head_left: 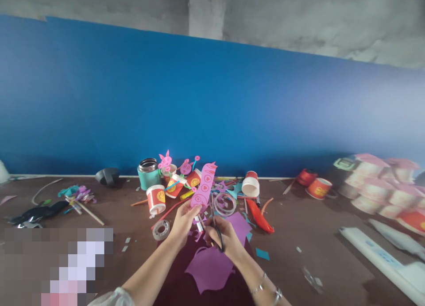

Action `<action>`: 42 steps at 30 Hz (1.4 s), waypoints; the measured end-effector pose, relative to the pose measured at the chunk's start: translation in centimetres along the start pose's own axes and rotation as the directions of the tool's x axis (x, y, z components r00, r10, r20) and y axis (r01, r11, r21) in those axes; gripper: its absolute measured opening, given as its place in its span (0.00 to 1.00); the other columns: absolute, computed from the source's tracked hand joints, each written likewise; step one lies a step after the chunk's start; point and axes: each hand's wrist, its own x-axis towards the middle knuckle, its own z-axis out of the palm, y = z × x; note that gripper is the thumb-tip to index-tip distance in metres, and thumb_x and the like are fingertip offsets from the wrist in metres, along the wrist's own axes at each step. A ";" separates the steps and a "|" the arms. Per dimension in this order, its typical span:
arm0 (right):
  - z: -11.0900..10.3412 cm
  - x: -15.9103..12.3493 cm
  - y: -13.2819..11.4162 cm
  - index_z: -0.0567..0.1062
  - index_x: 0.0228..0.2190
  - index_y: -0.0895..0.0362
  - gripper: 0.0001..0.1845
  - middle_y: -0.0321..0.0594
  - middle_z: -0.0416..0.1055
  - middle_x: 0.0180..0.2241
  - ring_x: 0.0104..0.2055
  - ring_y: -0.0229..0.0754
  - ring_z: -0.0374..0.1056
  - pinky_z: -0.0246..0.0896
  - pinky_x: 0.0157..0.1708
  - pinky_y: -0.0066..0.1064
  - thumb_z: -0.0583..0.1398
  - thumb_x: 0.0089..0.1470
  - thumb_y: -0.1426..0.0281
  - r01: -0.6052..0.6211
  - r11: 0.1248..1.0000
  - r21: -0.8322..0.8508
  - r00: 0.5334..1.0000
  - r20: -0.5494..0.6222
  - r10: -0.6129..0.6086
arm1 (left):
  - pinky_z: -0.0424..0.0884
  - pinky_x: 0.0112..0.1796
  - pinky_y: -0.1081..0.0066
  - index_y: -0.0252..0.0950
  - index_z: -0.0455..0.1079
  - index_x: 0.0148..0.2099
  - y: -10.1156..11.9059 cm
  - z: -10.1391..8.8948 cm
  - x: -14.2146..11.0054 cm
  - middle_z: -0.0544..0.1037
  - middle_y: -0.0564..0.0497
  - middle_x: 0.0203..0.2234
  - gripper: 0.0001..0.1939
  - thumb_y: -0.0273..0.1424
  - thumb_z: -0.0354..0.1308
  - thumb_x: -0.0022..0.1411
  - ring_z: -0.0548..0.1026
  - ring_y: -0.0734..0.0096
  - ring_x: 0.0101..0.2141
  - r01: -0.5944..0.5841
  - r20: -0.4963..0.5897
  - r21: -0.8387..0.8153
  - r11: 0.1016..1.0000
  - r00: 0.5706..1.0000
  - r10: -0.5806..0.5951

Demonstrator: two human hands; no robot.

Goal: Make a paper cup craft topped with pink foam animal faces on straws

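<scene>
In the head view, we are pinching the pink strip [206, 182] between the thumb and fingers of our left hand [187, 219], so it is standing nearly upright above the table [282, 248], in front of the cups. Our right hand [226, 235] is curling around the handles of the black scissors [220, 240], whose blades are pointing up, near the strip's lower end; how far apart they are, we cannot tell.

By our judgement, the cutting is sitting partway: two pink figures [165, 161] are showing cut out among the cups, and purple and blue scraps [263, 254] are littering the table. The drawn circles on the strip are lying inside its outline, uncut.

Counting, we are holding one strip and one pair of scissors. We are seeing two larger purple sheets [210, 270], one tape roll [161, 237] and one teal jar [148, 180]. Four red cups [153, 202] are clustering by the jar, one white-and-red cup [250, 189] is leaning right of centre, and one more red cup [319, 187] is sitting farther right. The stacked cups [378, 186] at far right are blurring too much for us to count.
</scene>
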 end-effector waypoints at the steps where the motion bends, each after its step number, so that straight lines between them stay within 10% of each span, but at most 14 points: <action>1: 0.0 0.0 0.1 0.67 0.26 0.58 0.16 0.30 0.67 0.15 0.15 0.31 0.60 0.52 0.16 0.22 0.65 0.42 0.61 0.000 1.000 -0.007 1.000 0.007 0.000 | 0.67 0.36 0.72 0.33 0.75 0.39 -0.1 0.0 0.0 0.79 0.46 0.32 0.16 0.35 0.64 0.48 0.75 0.67 0.33 0.004 0.003 -0.002 1.000 1.000 -0.004; 26: 0.3 0.1 0.2 0.67 0.23 0.58 0.19 0.30 0.65 0.12 0.13 0.33 0.59 0.55 0.15 0.24 0.66 0.40 0.57 0.058 0.998 -0.009 0.997 -0.050 -0.058 | 0.61 0.19 0.75 0.31 0.71 0.32 0.5 1.9 -1.6 0.73 0.52 0.19 0.13 0.36 0.64 0.47 0.68 0.76 0.17 0.126 0.054 -0.103 0.987 0.991 -0.121; 42: 0.3 0.0 0.0 0.67 0.22 0.58 0.19 0.29 0.61 0.10 0.12 0.32 0.56 0.50 0.13 0.23 0.65 0.43 0.56 0.061 0.996 -0.063 0.996 -0.067 -0.066 | 0.65 0.29 0.74 0.30 0.74 0.35 0.4 1.3 -1.2 0.77 0.48 0.25 0.15 0.35 0.66 0.46 0.72 0.72 0.25 0.070 0.002 -0.003 0.998 0.998 -0.070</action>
